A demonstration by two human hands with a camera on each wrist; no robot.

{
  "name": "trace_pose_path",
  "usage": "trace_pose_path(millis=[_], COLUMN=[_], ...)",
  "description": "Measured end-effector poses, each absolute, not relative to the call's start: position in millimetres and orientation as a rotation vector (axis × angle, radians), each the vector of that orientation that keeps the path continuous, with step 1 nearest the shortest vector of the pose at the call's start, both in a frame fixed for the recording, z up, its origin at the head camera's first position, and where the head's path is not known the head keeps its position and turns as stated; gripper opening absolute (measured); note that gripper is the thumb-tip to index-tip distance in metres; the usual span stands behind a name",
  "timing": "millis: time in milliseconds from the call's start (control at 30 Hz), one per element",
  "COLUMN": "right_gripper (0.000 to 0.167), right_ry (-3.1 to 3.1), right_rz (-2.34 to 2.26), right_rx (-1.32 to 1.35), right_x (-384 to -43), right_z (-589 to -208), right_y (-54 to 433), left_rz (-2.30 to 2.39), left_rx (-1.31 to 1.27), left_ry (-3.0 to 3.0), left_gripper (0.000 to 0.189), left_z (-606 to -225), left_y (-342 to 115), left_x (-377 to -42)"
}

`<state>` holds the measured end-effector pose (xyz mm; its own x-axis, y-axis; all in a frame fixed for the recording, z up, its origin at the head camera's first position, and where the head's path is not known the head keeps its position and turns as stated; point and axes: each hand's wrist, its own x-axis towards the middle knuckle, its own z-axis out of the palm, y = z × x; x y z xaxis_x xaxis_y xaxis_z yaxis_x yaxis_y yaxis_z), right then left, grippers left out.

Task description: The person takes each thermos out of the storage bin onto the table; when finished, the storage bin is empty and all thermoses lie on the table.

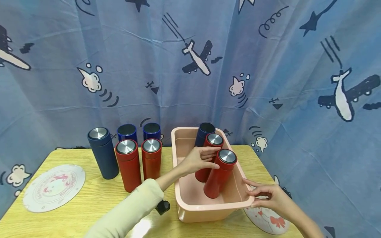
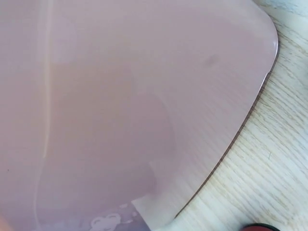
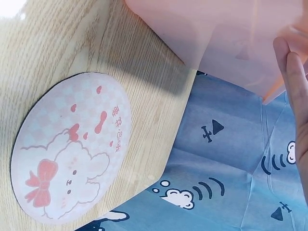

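Observation:
A pink bin (image 1: 193, 216) holds two red thermoses with silver lids, a front one (image 1: 218, 180) and a rear one (image 1: 202, 174), plus a dark blue thermos (image 1: 204, 131) at the back. The front red thermos tilts to the right. My left hand (image 1: 197, 161) reaches over the bin's left rim. Its fingers lie extended by the two red thermoses, and the thumb touches the front one's left side without wrapping it. At the bin's near right corner my right hand (image 1: 266, 195) grips the rim. Its fingertips meet the pink wall (image 3: 236, 43) in the right wrist view.
Left of the bin stand two red thermoses (image 1: 128, 168) (image 1: 151, 162), a dark blue one (image 1: 104, 155) and two shiny blue ones (image 1: 127, 130) (image 1: 151, 129). Round mats lie at left (image 1: 53, 188) and right (image 3: 72, 149). A patterned blue curtain (image 1: 134, 66) hangs behind the table.

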<state>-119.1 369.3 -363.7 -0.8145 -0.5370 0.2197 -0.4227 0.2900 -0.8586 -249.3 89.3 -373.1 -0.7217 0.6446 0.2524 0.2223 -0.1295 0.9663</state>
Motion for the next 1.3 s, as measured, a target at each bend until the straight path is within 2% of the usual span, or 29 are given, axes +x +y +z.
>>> trace_pose_path(millis=[733,1033,1300], right_gripper=[0.029,0.029,0.030], right_ry=[2.402,2.431,2.433], right_rz=[-1.557,-1.551,-1.566], right_rx=[-0.881,-0.904,-0.957], right_x=[-119.5,-119.6,-119.8], right_z=[-364.6,-364.4,-365.2], right_y=[370.0,369.5,368.8], left_rz=[1.902,1.792,1.786], left_rx=[0.960,1.113,1.126], left_ry=[1.811,1.899,1.862], left_gripper=[0.055,0.060,0.056], left_z=[-373.0,-373.3,-375.1], left_y=[101.7,99.8,100.6], left_x=[-251.6,-252.0,-250.6])
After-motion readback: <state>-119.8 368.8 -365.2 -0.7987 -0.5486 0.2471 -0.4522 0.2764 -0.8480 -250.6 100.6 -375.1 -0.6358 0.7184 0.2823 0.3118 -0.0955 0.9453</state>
